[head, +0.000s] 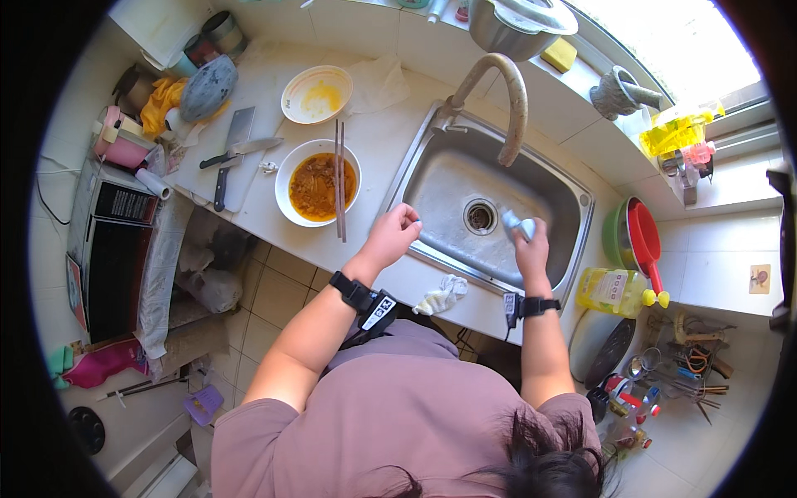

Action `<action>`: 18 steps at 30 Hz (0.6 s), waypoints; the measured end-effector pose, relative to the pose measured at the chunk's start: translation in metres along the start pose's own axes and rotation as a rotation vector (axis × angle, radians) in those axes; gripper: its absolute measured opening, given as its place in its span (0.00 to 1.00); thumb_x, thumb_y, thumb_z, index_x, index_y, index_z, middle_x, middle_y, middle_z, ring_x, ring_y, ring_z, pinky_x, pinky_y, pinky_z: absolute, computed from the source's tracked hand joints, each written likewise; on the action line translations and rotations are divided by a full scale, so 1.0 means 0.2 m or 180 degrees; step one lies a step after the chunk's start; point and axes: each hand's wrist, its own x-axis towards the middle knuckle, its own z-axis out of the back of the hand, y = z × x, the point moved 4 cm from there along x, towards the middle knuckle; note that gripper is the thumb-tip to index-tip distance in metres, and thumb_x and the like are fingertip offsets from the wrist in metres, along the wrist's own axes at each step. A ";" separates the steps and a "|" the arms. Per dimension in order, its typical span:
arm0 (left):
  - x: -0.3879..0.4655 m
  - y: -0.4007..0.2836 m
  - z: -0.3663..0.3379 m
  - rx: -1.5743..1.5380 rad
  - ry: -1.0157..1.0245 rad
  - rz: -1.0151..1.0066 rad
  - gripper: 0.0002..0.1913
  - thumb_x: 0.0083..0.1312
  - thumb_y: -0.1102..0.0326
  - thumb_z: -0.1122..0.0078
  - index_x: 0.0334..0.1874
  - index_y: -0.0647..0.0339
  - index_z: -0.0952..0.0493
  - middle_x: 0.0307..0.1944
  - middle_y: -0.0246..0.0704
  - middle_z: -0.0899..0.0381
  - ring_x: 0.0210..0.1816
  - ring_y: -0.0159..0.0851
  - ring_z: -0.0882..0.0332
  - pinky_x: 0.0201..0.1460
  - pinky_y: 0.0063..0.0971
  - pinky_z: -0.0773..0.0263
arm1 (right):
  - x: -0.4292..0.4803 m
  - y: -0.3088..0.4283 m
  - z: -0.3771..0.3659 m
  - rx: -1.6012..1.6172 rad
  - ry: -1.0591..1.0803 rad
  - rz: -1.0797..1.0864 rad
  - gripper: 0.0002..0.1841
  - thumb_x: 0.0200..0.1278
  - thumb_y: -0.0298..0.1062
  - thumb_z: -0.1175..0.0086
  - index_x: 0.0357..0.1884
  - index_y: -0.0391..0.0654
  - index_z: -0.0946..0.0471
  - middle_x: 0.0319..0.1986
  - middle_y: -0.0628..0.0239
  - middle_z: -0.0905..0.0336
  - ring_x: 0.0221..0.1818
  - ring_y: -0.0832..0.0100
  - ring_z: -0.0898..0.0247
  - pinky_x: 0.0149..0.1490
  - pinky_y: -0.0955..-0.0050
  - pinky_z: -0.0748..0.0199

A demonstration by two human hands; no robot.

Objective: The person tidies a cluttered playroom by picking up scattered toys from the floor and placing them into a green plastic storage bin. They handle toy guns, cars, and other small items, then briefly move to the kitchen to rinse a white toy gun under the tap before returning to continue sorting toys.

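My left hand [393, 233] is over the near left rim of the steel sink [429, 187], its fingers curled; whether a small thing is between them I cannot tell. Over the right part of the basin, my right hand [531, 246] grips a light blue cloth or sponge [520, 225], partly blurred. A crumpled striped cloth [443, 295] lies on the counter's front edge between my wrists. Left of the sink stands a white bowl of brown-orange food in liquid [320, 187], with a pair of chopsticks [340, 180] across its right side. Behind it is a bowl with yellow residue [317, 95].
A curved faucet [515, 93] arches over the sink. A cleaver [240, 127] and knives [258, 145] lie on a cutting board at left. Right of the sink are a green basin [616, 233], a red ladle [643, 233] and a yellow soap bottle [610, 291]. A stone mortar [613, 93] stands on the sill.
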 end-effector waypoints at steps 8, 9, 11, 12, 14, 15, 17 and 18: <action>0.00 -0.01 0.01 0.0081 -0.0019 0.0061 0.06 0.63 0.70 0.48 0.38 0.65 0.31 0.27 0.29 0.26 0.30 0.25 0.27 0.36 0.18 0.30 | -0.01 0.02 0.04 -0.0110 -0.0100 -0.0050 0.21 0.52 0.33 0.39 0.46 0.39 0.33 0.37 0.48 0.27 0.39 0.49 0.29 0.44 0.61 0.31; -0.01 -0.01 0.01 0.0110 -0.0083 -0.0065 0.06 0.64 0.70 0.48 0.37 0.65 0.31 0.26 0.29 0.26 0.30 0.25 0.27 0.36 0.18 0.30 | 0.00 0.03 0.06 -0.0037 -0.0266 0.0034 0.21 0.52 0.33 0.39 0.46 0.39 0.33 0.37 0.48 0.27 0.39 0.49 0.29 0.44 0.61 0.31; -0.01 0.00 0.01 -0.0013 -0.0068 0.0045 0.06 0.63 0.70 0.48 0.38 0.65 0.30 0.26 0.30 0.25 0.30 0.25 0.27 0.35 0.18 0.30 | -0.01 0.05 0.09 0.0141 -0.0597 0.0297 0.21 0.52 0.34 0.39 0.46 0.39 0.33 0.36 0.49 0.26 0.39 0.48 0.29 0.43 0.61 0.31; -0.01 -0.01 0.01 -0.0039 -0.0058 0.0036 0.06 0.63 0.70 0.48 0.38 0.65 0.30 0.27 0.30 0.25 0.30 0.25 0.27 0.35 0.18 0.30 | -0.01 0.06 0.08 0.0152 -0.0453 0.0289 0.21 0.53 0.34 0.39 0.46 0.39 0.33 0.35 0.49 0.26 0.38 0.48 0.29 0.43 0.61 0.31; 0.00 -0.02 0.01 0.0028 -0.0037 0.0008 0.06 0.63 0.70 0.48 0.38 0.66 0.31 0.27 0.30 0.25 0.29 0.25 0.28 0.34 0.18 0.31 | -0.01 0.07 0.08 0.0069 -0.0394 0.0210 0.21 0.53 0.34 0.40 0.46 0.40 0.34 0.35 0.49 0.26 0.37 0.49 0.29 0.43 0.61 0.31; 0.00 -0.02 0.00 0.0045 0.0001 0.0017 0.06 0.63 0.70 0.48 0.38 0.66 0.31 0.27 0.30 0.25 0.30 0.25 0.28 0.34 0.18 0.31 | -0.02 0.08 0.09 -0.0016 -0.0450 0.0149 0.21 0.53 0.33 0.40 0.46 0.40 0.34 0.35 0.49 0.26 0.37 0.49 0.29 0.42 0.61 0.31; 0.00 -0.02 0.00 0.0054 0.0002 0.0032 0.06 0.63 0.70 0.49 0.38 0.66 0.31 0.27 0.30 0.25 0.30 0.25 0.27 0.35 0.18 0.31 | -0.02 0.10 0.10 0.0361 -0.0520 0.0171 0.21 0.53 0.34 0.39 0.47 0.40 0.33 0.36 0.48 0.26 0.38 0.49 0.28 0.42 0.61 0.31; -0.01 -0.02 0.00 0.0002 -0.0023 0.0051 0.06 0.63 0.70 0.48 0.38 0.65 0.31 0.27 0.30 0.25 0.30 0.25 0.27 0.35 0.18 0.31 | -0.02 0.11 0.10 0.0325 -0.0466 0.0175 0.21 0.52 0.34 0.39 0.47 0.40 0.33 0.36 0.48 0.25 0.38 0.49 0.28 0.42 0.61 0.31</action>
